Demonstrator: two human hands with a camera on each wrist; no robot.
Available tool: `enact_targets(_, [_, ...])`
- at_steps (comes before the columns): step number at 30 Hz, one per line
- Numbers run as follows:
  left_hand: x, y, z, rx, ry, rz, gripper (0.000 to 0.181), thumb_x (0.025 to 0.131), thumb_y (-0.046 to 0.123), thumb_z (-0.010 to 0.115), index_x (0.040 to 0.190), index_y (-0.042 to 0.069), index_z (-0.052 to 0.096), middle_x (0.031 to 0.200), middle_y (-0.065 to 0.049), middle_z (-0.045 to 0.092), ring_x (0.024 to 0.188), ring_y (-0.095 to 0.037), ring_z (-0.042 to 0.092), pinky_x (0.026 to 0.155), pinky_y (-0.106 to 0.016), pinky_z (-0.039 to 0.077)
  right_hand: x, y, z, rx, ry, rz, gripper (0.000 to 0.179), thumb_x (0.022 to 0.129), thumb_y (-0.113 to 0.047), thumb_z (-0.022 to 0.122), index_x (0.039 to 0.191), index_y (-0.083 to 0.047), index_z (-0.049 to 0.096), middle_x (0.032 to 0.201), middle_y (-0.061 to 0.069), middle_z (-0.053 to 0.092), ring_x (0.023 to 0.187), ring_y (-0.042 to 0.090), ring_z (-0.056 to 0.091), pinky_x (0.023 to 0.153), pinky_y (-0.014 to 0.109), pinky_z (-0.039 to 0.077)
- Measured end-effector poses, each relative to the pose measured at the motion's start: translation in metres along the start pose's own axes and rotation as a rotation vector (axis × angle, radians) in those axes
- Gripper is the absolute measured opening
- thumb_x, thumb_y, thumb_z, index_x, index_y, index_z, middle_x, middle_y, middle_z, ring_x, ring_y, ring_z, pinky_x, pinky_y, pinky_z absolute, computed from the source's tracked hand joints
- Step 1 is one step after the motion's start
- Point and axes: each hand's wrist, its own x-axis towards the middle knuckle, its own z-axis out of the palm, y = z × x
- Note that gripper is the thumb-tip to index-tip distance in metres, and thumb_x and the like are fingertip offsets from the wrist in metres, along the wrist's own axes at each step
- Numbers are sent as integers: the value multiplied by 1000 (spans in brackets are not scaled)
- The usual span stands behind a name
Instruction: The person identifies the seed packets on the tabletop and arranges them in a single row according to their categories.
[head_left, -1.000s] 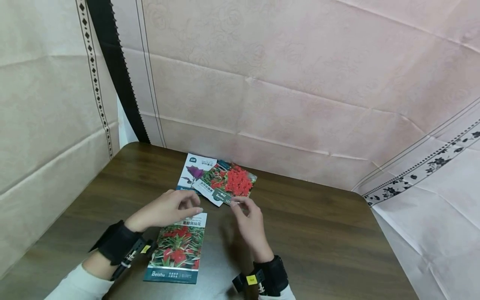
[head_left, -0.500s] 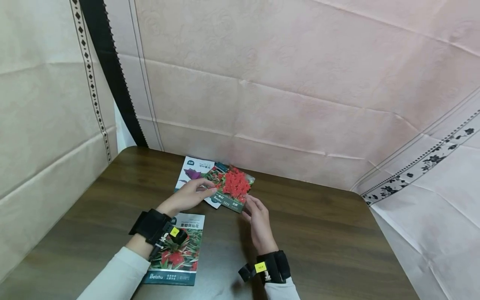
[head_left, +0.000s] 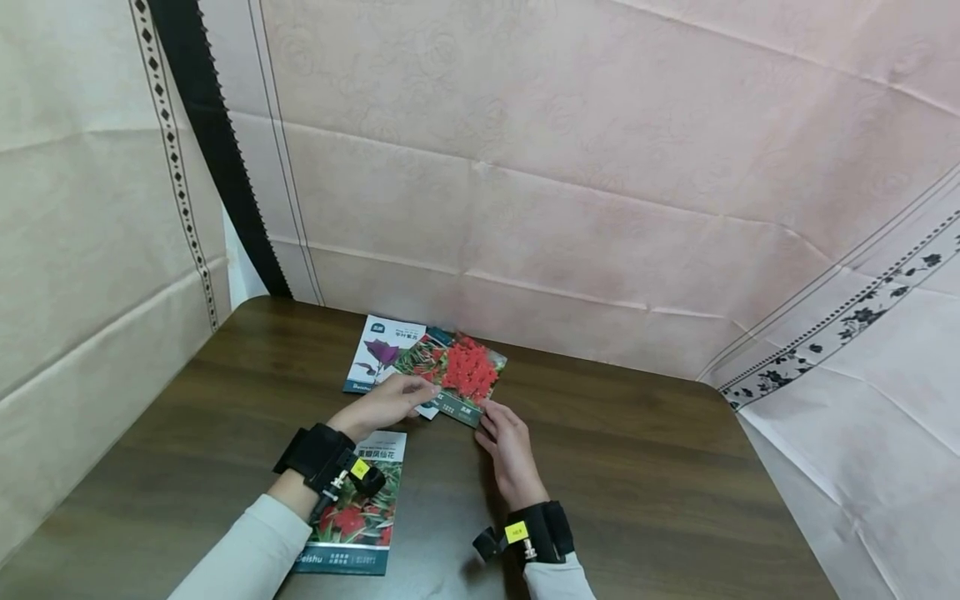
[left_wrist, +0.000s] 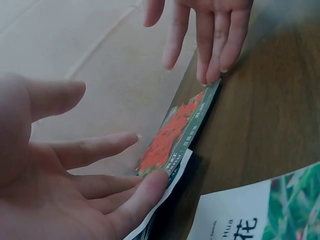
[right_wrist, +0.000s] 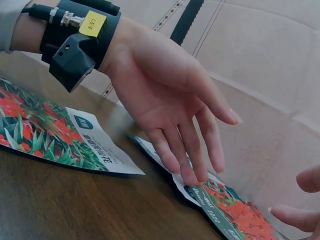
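Several flower seed packets lie fanned at the back of the table. On top is a packet with a red flower cluster [head_left: 471,369], overlapping another red-flowered packet [head_left: 418,358] and a white packet with a purple flower [head_left: 375,343]. My left hand [head_left: 386,404] touches the near left edge of this pile, fingers extended and thumb apart in the right wrist view. At the near right corner of the top packet, my right hand [head_left: 512,450] rests its fingertips, its fingers hanging straight in the left wrist view. A larger seed packet [head_left: 367,500] lies nearer, partly hidden under my left wrist.
The brown wooden table [head_left: 637,492] has rounded back corners. Pale patterned cloth [head_left: 562,208] hangs behind it and along both sides. Each wrist wears a black strap with a small camera, the right one [head_left: 547,529] beside the bare wood.
My left hand has moved right and forward from over the near packet to the pile's edge. My right hand has shifted slightly right and down to the top packet's corner.
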Motion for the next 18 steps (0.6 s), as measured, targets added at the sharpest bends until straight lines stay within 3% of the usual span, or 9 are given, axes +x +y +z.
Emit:
enact_targets(5, [-2,5,-1,54,36,42,44,95,40,43,127,11,52,141,-11,41,126,-30,41,100,-48,35,-1,-3,-1,-1,0,11,43,98,-27,40,132,-1,43,146,12,32,136,33,27,108,48,29])
enact_targets(9, [0,5,-1,68,57,40,45,95,42,43,127,12,51,142,-9,39,131,-30,35,103,-51,32,1,-3,-1,10,-1,12,43,98,-26,41,132,-1,43,145,12,33,136,33,27,108,47,29])
enact_targets(13, [4,3,2,17,34,16,47,95,41,43,130,10,48,136,-8,46,129,-29,39,103,-50,32,2,-2,-1,23,-3,7,44,97,-26,41,132,0,43,144,14,35,136,32,27,107,47,30])
enact_targets(18, [7,-1,4,-41,12,11,48,96,38,42,133,7,44,139,-13,42,128,-34,39,103,-51,31,3,1,-2,28,-1,4,43,97,-27,42,132,-1,44,144,14,34,136,32,28,107,47,30])
